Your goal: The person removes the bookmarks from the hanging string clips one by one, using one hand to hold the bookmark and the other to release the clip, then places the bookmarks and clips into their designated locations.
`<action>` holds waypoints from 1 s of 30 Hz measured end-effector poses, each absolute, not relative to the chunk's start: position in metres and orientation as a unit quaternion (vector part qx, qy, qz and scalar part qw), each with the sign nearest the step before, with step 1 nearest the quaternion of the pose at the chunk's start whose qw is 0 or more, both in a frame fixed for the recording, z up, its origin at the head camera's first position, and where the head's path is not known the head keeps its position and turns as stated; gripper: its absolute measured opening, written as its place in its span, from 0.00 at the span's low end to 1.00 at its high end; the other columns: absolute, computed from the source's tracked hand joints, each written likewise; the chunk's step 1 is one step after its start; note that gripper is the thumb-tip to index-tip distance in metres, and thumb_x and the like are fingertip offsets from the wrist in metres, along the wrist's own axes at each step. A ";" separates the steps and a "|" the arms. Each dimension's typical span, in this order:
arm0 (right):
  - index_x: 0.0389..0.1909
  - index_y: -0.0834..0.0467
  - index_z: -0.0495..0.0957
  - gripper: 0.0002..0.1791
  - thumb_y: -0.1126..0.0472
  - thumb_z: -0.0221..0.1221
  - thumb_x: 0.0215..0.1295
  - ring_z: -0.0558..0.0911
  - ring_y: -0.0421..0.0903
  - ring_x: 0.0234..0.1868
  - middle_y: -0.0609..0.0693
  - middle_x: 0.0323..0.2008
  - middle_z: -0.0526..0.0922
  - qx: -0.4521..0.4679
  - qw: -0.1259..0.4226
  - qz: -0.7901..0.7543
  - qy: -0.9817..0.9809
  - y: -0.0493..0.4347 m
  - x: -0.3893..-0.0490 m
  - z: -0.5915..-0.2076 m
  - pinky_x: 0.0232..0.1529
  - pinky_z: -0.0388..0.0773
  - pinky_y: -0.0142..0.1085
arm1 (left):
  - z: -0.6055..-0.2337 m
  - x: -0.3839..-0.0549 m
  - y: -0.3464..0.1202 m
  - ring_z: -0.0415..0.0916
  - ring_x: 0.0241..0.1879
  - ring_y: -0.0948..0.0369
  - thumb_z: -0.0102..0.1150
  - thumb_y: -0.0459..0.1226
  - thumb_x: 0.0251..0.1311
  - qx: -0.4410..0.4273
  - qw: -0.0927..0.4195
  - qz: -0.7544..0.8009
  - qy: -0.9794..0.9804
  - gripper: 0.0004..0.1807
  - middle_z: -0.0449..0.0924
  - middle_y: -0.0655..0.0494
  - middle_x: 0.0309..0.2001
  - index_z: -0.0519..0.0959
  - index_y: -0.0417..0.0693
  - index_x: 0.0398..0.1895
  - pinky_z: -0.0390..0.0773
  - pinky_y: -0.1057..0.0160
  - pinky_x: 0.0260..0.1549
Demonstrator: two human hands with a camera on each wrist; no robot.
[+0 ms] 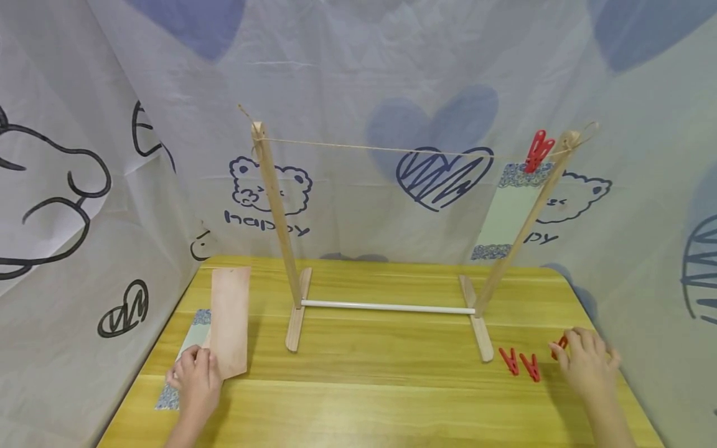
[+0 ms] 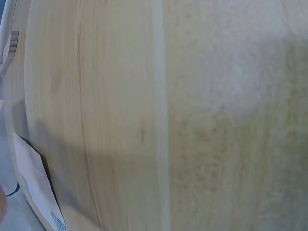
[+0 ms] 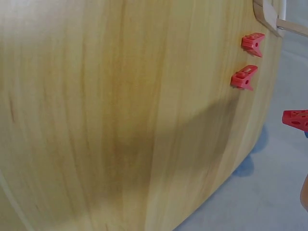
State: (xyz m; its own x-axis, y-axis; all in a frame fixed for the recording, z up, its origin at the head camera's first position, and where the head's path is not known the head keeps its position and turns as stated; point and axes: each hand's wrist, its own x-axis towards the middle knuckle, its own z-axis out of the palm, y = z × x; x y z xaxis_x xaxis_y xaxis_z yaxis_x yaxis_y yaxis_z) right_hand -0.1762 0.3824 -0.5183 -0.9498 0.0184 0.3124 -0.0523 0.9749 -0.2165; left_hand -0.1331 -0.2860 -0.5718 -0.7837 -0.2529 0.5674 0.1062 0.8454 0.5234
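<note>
My left hand [image 1: 196, 379] pinches the lower end of a pale pink paper strip [image 1: 231, 320], which is raised at a slant at the table's left. Under that hand lies a pale green strip [image 1: 193, 339] with blue patterned ends. At the right, my right hand [image 1: 588, 361] pinches a red clothespin [image 1: 560, 347], seen also at the edge of the right wrist view [image 3: 296, 119]. Two more red clothespins [image 1: 509, 361] [image 1: 529, 367] lie on the table just left of that hand. The left hand's fingertips are partly hidden behind its knuckles.
A wooden stand with two posts [image 1: 277, 211] and a white crossbar [image 1: 386, 307] stands on the table [image 1: 358, 410]. Between the post tops runs a string [image 1: 370, 147]. Near the right post a red clothespin [image 1: 538, 152] holds a blue-edged strip [image 1: 501, 214]. Printed cloth hangs around.
</note>
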 end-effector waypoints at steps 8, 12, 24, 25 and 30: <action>0.44 0.65 0.66 0.23 0.47 0.48 0.67 0.58 0.66 0.52 0.63 0.51 0.62 0.008 0.132 0.113 -0.985 0.386 -0.174 -0.524 0.47 0.44 0.67 | -0.573 -0.129 -0.293 0.54 0.42 0.38 0.36 0.34 0.68 0.037 0.304 -0.281 -0.909 0.11 0.59 0.32 0.43 0.65 0.35 0.32 0.39 0.35 0.47; 0.45 0.65 0.66 0.23 0.46 0.47 0.68 0.57 0.66 0.53 0.63 0.52 0.62 0.008 0.118 0.112 -0.987 0.387 -0.173 -0.525 0.49 0.42 0.67 | -0.574 -0.127 -0.298 0.54 0.41 0.38 0.38 0.33 0.67 0.033 0.298 -0.285 -0.910 0.09 0.59 0.32 0.44 0.65 0.35 0.32 0.39 0.36 0.47; 0.44 0.64 0.66 0.23 0.45 0.46 0.68 0.57 0.67 0.54 0.64 0.55 0.61 0.002 0.101 0.102 -0.990 0.391 -0.170 -0.532 0.49 0.41 0.68 | -0.586 -0.118 -0.317 0.53 0.42 0.36 0.33 0.35 0.70 0.022 0.267 -0.287 -0.920 0.13 0.59 0.32 0.44 0.65 0.37 0.29 0.39 0.35 0.44; 0.44 0.64 0.66 0.23 0.46 0.47 0.68 0.57 0.67 0.54 0.65 0.55 0.61 0.001 0.099 0.102 -0.990 0.391 -0.170 -0.532 0.48 0.42 0.68 | -0.586 -0.116 -0.319 0.53 0.42 0.36 0.33 0.35 0.70 0.024 0.261 -0.286 -0.922 0.14 0.59 0.32 0.44 0.65 0.37 0.29 0.39 0.35 0.44; 0.43 0.64 0.67 0.23 0.46 0.46 0.68 0.57 0.67 0.55 0.65 0.55 0.60 -0.005 0.077 0.097 -0.992 0.390 -0.169 -0.531 0.48 0.43 0.69 | -0.586 -0.110 -0.325 0.53 0.44 0.35 0.32 0.36 0.71 0.028 0.229 -0.277 -0.933 0.15 0.59 0.33 0.44 0.67 0.37 0.31 0.39 0.35 0.43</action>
